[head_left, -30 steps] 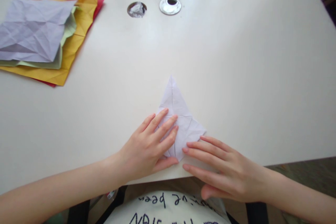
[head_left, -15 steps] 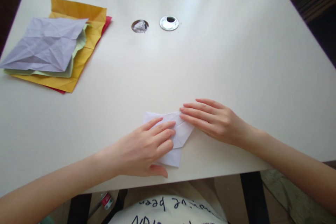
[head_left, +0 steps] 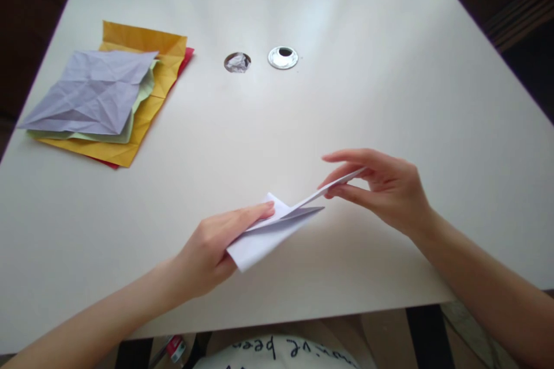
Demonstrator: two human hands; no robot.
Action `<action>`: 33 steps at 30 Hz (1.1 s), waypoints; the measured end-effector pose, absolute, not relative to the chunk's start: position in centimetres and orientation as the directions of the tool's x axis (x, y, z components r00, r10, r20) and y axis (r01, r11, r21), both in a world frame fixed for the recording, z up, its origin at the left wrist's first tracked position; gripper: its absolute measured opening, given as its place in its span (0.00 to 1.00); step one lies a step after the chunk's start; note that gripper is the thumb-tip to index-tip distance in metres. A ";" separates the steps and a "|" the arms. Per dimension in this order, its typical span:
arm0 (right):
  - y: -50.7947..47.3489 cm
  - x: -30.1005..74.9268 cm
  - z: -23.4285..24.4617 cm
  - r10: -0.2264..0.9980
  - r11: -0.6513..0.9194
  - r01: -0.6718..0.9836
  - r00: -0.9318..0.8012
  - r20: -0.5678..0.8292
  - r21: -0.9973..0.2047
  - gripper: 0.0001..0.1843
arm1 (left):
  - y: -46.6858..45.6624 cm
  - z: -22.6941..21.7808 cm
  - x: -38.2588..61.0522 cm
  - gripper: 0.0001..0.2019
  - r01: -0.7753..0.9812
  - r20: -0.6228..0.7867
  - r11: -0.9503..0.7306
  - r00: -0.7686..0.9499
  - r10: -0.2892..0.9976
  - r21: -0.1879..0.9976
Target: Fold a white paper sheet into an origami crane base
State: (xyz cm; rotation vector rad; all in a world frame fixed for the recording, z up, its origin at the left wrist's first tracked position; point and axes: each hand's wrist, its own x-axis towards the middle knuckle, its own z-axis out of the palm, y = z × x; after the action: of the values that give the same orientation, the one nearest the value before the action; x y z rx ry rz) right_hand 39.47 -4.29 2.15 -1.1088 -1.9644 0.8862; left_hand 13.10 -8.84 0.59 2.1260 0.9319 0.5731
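Observation:
A folded white sheet of paper [head_left: 270,236] is held up over the near part of the white table. My left hand [head_left: 216,248] grips its left side, with fingers on top and the thumb hidden behind the paper's lower edge. On the other side, my right hand [head_left: 376,184] pinches a raised flap of the same paper between thumb and fingers. That flap slants up to the right, with a gap between it and the layer below.
To the far left lies a stack of creased papers: lavender [head_left: 93,92] on top, then pale green [head_left: 141,98], yellow [head_left: 167,69] and red [head_left: 186,63]. A hole [head_left: 238,63] and a silver ring [head_left: 283,58] are set in the table [head_left: 389,98].
The white paper has come up off the table and tilted. My left hand went from lying flat on it to gripping it; my right hand now pinches a flap. The view shifted slightly.

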 end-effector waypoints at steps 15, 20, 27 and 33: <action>-6.2 37.9 -0.1 0.621 0.756 0.420 -0.704 0.346 -0.502 0.34 | -7.6 2.5 12.8 0.19 0.327 -0.322 0.363 0.944 -0.078 0.872; -5.9 38.3 -0.2 0.753 0.647 0.579 -0.588 0.295 -0.496 0.25 | -8.2 1.8 13.1 0.13 0.139 -0.150 0.058 0.863 0.483 0.989; -6.0 38.6 -0.1 0.817 0.564 0.650 -0.529 0.231 -0.509 0.12 | -9.1 0.3 13.2 0.20 0.314 0.472 -0.799 0.674 0.568 0.512; -6.8 38.0 0.1 0.597 0.741 0.445 -0.780 0.190 -0.502 0.20 | -8.5 -0.2 13.3 0.29 0.543 0.160 -0.740 0.753 0.638 0.397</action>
State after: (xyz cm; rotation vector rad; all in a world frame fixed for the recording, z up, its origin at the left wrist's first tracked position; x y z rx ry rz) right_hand 37.98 -6.79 0.09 -0.8064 -2.6034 0.6261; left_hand 13.25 -8.45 -0.19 2.6256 0.9126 0.4103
